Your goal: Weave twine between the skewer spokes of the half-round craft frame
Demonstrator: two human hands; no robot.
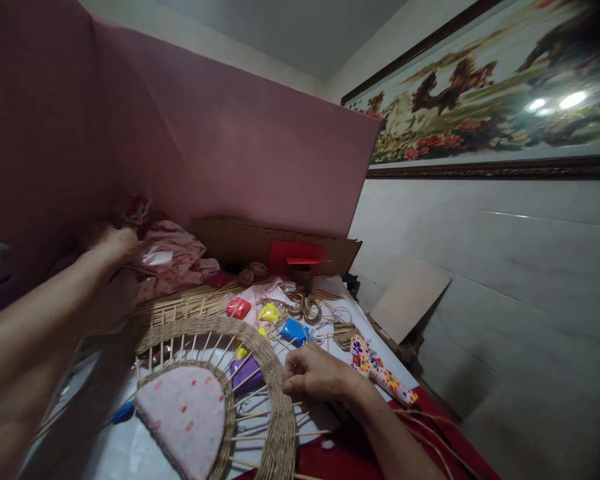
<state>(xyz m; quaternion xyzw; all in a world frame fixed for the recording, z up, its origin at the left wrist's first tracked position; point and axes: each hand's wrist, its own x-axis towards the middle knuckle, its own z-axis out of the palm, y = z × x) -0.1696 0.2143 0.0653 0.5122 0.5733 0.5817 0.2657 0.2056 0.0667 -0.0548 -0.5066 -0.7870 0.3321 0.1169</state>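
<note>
A half-round woven frame (277, 407) of twisted cord and thin wooden sticks lies on the white table. Pink spotted fabric (187, 410) covers its inner half circle. My right hand (313, 375) rests at the right outer edge of the woven band, its fingers curled closed; whatever is between them is hidden. My left arm stretches far to the left, where my left hand (117, 241) is smeared by motion beside a crumpled pink cloth (173, 257) and a blurred red and white item (137, 210). I cannot make out its fingers.
Red (239, 307), yellow (269, 312), blue (296, 331) and purple packets (247, 373) lie around the frame. Behind are scissors (311, 310) and a cardboard sheet (230, 237). A flower-patterned object (387, 377) and red cloth (340, 457) are at the right. A pink panel (240, 133) stands behind.
</note>
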